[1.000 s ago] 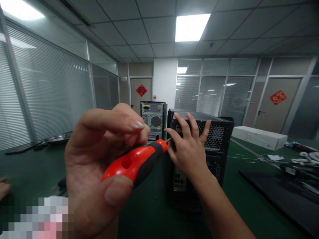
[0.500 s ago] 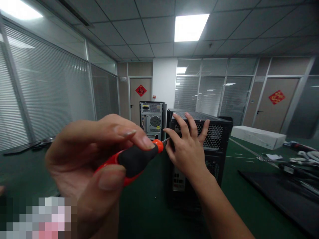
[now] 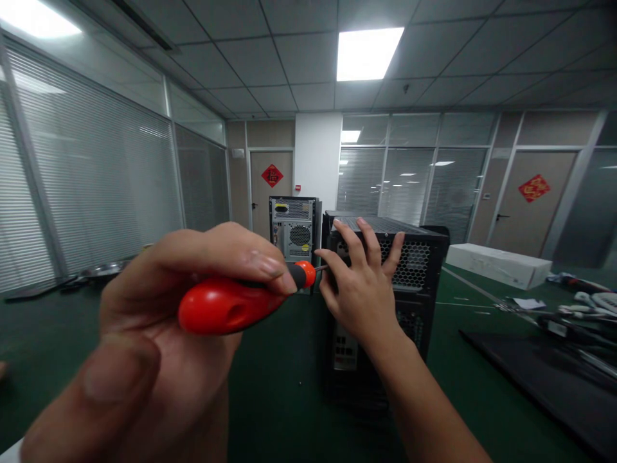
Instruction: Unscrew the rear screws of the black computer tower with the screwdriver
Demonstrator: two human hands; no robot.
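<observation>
A short screwdriver (image 3: 226, 307) with a red and black handle lies across the fingers of my left hand (image 3: 193, 276). My index finger curls over its handle while the thumb stands away from it. Its thin shaft points right, to the left edge of a black computer case (image 3: 409, 263) standing upright, rear side towards me. My right hand (image 3: 369, 296) rests on that case with fingers spread over its upper back. Thumb and index finger lie on either side of the shaft's end; the tip and whatever it meets are hidden there.
Another computer case (image 3: 294, 225) stands farther back on the green table (image 3: 274, 405). To the right are a long white box (image 3: 499, 263), a black panel (image 3: 535, 379) and cables (image 3: 595, 302). A shiny metal dish (image 3: 103, 271) sits at the left.
My left thumb has come off the handle and dropped down and left. The screwdriver has rolled, so its red side now faces me. My right hand has stayed in place.
</observation>
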